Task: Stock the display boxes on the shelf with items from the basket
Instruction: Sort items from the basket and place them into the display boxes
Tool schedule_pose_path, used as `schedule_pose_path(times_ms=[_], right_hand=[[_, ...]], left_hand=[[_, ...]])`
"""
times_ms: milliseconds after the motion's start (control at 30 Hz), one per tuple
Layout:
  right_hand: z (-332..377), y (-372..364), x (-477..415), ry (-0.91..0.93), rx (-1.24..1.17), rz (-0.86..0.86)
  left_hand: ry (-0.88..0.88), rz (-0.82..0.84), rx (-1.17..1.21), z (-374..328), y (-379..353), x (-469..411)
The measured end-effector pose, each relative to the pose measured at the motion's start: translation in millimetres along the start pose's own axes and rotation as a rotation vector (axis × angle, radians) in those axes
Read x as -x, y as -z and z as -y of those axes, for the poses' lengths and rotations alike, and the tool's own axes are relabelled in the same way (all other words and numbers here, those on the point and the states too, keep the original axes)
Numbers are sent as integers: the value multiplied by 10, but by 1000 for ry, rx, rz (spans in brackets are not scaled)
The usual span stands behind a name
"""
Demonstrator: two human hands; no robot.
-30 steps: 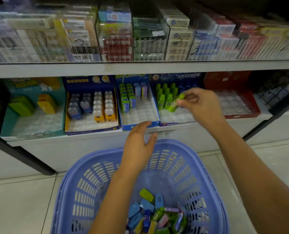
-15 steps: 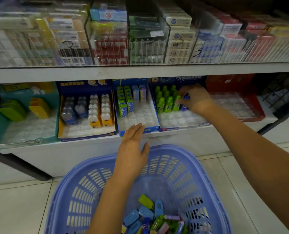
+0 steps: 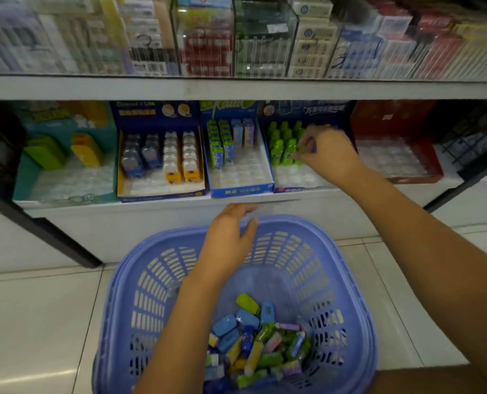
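Note:
A purple plastic basket [image 3: 347,268] stands on the floor below me, with several small colourful items [image 3: 253,339] heaped at its bottom. My left hand [image 3: 229,241] hovers over the basket's far rim, fingers relaxed and holding nothing. My right hand [image 3: 327,156] reaches into the dark blue display box [image 3: 287,190] on the lower shelf. Its fingertips pinch a small green bottle [image 3: 305,149] beside the rows of green bottles [image 3: 282,143] standing there; the hand hides the box's right half.
Along the same shelf stand a teal box [image 3: 63,180] with green and yellow items, a blue-and-yellow box [image 3: 160,191], a blue box [image 3: 241,189] with green packs and a red box [image 3: 398,157] with a bare clear insert. Packed boxes fill the upper shelf [image 3: 236,89]. Tiled floor surrounds the basket.
My right hand carried a green bottle from above the box's front edge down among the green bottles and remains there pinching it. My left hand stayed over the basket rim.

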State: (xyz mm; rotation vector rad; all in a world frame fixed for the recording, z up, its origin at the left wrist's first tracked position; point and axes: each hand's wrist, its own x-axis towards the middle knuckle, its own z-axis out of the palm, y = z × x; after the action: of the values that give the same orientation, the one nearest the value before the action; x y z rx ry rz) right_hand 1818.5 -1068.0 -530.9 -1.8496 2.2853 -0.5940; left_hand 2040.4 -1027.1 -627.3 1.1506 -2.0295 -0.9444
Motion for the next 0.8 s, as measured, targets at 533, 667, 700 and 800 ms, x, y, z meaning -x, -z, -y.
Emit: schedule_pose_path(times_ms=[533,667,700,800], right_hand=[[-181,-2119,1966,167,399,1273],[-163,-2161,2007,222,388,1297],[-154,-2170,2030,226,402,1315],[-110,-2193,2119,232,443,1324]], left_hand=[[427,1049,-379,980,-905,1095],[364,998,-434,976,-1031,1164],[361,1010,-447,973,-1046,1155],[415,1061,-468,997,-1057,1079]])
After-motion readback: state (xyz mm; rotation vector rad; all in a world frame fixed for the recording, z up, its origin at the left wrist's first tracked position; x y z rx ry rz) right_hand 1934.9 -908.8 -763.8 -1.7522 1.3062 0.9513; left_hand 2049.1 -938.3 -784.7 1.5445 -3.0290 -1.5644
